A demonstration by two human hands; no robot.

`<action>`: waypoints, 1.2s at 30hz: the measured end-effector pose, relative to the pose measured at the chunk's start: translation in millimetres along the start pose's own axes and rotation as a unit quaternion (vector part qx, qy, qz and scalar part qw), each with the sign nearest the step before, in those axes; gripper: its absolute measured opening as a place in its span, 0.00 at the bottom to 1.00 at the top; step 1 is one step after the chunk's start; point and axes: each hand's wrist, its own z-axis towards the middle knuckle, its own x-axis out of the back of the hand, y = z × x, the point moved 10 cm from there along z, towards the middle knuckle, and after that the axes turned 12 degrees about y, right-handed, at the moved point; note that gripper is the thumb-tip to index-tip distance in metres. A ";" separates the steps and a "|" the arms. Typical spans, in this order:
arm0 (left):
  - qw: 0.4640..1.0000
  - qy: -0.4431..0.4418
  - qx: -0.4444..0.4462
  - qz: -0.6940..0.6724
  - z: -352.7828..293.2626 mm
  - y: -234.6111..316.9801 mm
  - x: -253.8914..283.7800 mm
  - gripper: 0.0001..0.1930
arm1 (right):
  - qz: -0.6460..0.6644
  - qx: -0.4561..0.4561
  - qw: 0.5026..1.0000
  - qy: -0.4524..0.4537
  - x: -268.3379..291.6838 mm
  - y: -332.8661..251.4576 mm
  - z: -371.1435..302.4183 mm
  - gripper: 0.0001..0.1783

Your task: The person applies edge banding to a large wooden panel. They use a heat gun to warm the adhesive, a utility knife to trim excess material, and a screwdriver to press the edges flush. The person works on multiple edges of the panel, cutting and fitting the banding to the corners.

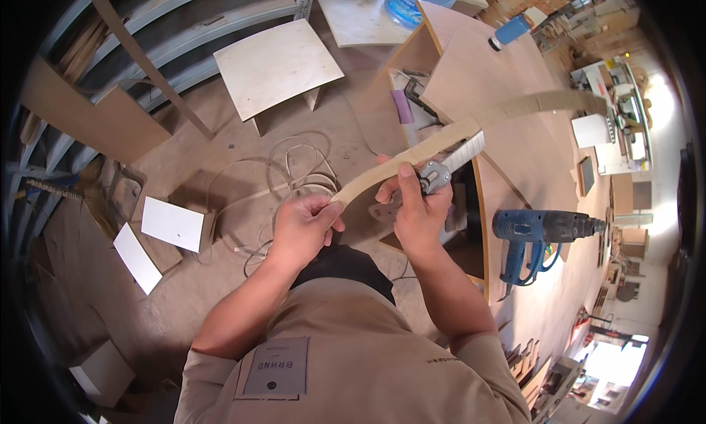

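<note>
A long wood-coloured strip of edge banding runs from my left hand up across my right hand and arcs away to the far right. My left hand is closed, pinching the strip's near end between thumb and fingers. My right hand is closed around a grey metal tool, which looks like a utility knife with a wide segmented silver blade. The right thumb rests against the strip. Part of the tool's body is hidden in the palm.
To my right is a wooden workbench carrying a blue heat-gun-like power tool and a blue bottle. Loops of thin strip lie on the floor, near white-faced boards. A low pale stool stands ahead; metal shelving is at left.
</note>
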 end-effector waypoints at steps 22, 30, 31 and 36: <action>0.995 0.094 0.026 -0.037 24.6 -21.6 -1.4 0.11 | -0.101 0.133 0.983 -0.072 -8.9 14.8 -54.9 0.12; 0.978 0.175 -0.024 -0.107 56.5 -11.4 25.3 0.10 | -0.074 0.133 0.984 -0.095 -6.4 20.1 -75.0 0.11; 0.981 0.150 -0.033 -0.119 58.8 -9.5 24.5 0.08 | -0.054 0.106 0.991 -0.061 3.3 23.5 -67.7 0.11; 0.984 0.121 -0.116 -0.065 42.0 -10.8 38.8 0.10 | -0.048 0.060 0.997 0.028 57.5 22.1 -21.4 0.06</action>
